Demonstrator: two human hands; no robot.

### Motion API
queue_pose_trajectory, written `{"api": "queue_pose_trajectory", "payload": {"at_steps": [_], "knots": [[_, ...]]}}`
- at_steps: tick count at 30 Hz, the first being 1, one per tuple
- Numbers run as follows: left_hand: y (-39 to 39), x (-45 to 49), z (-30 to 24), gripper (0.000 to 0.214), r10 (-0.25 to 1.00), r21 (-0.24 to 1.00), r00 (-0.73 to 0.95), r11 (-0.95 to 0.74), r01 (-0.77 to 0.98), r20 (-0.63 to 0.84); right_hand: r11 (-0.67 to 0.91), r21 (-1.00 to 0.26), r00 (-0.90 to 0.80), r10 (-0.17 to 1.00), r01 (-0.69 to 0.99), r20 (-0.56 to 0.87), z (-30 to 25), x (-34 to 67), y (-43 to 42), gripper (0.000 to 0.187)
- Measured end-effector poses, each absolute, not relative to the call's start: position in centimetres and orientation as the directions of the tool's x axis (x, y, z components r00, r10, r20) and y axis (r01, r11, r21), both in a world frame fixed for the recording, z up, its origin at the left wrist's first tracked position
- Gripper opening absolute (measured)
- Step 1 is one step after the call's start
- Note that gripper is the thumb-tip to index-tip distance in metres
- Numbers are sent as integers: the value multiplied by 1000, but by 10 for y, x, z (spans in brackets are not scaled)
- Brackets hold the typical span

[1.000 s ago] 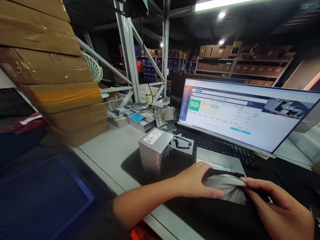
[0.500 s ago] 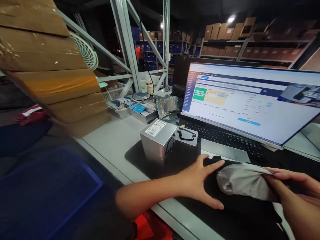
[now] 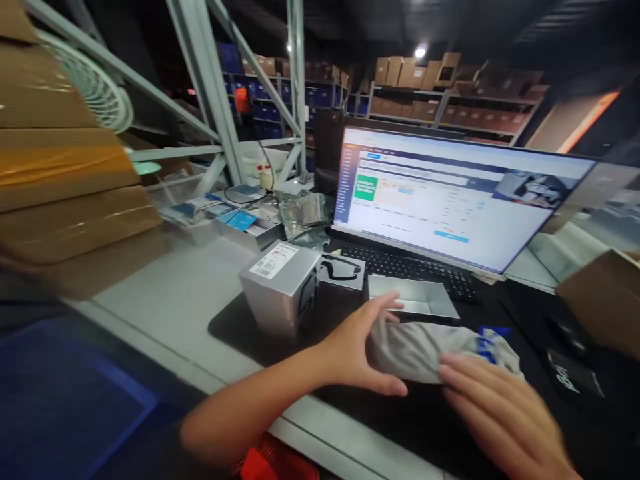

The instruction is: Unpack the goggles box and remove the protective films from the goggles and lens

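A soft grey cloth pouch (image 3: pixel 413 347) with blue lettering near its right end lies lengthwise between my hands, bulging with something hidden inside. My left hand (image 3: pixel 357 350) curves around its left end, fingers behind and thumb below. Over the front of the pouch's right part lie the fingers of my right hand (image 3: pixel 505 410), blurred, with the thumb out of sight. Just beyond the pouch an open silver box tray (image 3: pixel 425 297) rests on the black mat (image 3: pixel 235 320). To the left stands a silver box (image 3: pixel 275 287) with a white label, beside a card picturing glasses (image 3: pixel 343 270).
Behind the trays are a keyboard (image 3: pixel 400 263) and a lit monitor (image 3: pixel 425 193). Opened boxes (image 3: pixel 250 227) and plastic wrapping (image 3: pixel 303 210) sit at the back left. Stacked cartons (image 3: pixel 65 220) border the left; a brown carton (image 3: pixel 600 300) and a small black packet (image 3: pixel 573 377) lie right.
My left hand has gone from spread fingers beside the pouch to curving around its end. My right hand has shifted over the pouch's front, and the blue lettering now shows. The view has turned right.
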State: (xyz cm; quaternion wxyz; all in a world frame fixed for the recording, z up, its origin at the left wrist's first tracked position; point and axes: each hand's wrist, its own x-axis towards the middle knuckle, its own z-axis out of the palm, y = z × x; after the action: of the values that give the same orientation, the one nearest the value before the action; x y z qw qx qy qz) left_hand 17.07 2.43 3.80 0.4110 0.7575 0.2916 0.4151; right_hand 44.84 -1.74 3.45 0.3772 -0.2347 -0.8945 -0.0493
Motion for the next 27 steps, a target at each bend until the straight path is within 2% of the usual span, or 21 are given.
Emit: {"api": "queue_pose_trajectory", "payload": {"at_steps": [1,2,3,4,7,11,13,15,17,21,25,27], "knots": [[25,173,36,98,760,856,535,-502,122,369,931,84,-697,205,356,687,33,429,-16,28],[26,175,32,86,749,837,555,-523,161,361,931,202,-705,76,303,706,32,412,-13,28],[26,178,27,74,751,810,546,-549,204,372,915,295,-705,-16,275,709,32,398,-10,29],[26,181,21,63,764,786,511,-568,243,394,906,333,-692,-66,260,719,34,389,-7,28],[28,184,6,45,818,768,344,-562,308,461,916,226,-617,29,332,787,46,385,-10,19],[35,180,0,41,844,791,190,-536,295,502,878,-75,-363,271,473,891,68,405,-21,19],[37,178,0,41,844,797,186,-536,278,503,809,-243,-270,436,535,858,73,412,-20,24],[38,177,1,41,839,794,214,-544,272,501,755,-306,-267,531,579,804,73,413,-15,28],[37,178,1,38,827,778,255,-559,286,501,758,-264,-310,522,597,795,70,411,-9,30],[35,180,0,28,830,736,269,-557,385,488,808,-155,-389,429,568,815,64,404,-6,30],[35,181,1,22,868,700,204,-488,522,453,878,-134,-456,363,460,813,55,391,-11,19],[37,181,1,24,897,720,133,-420,552,421,904,-103,-532,332,414,779,48,381,-16,15]]}}
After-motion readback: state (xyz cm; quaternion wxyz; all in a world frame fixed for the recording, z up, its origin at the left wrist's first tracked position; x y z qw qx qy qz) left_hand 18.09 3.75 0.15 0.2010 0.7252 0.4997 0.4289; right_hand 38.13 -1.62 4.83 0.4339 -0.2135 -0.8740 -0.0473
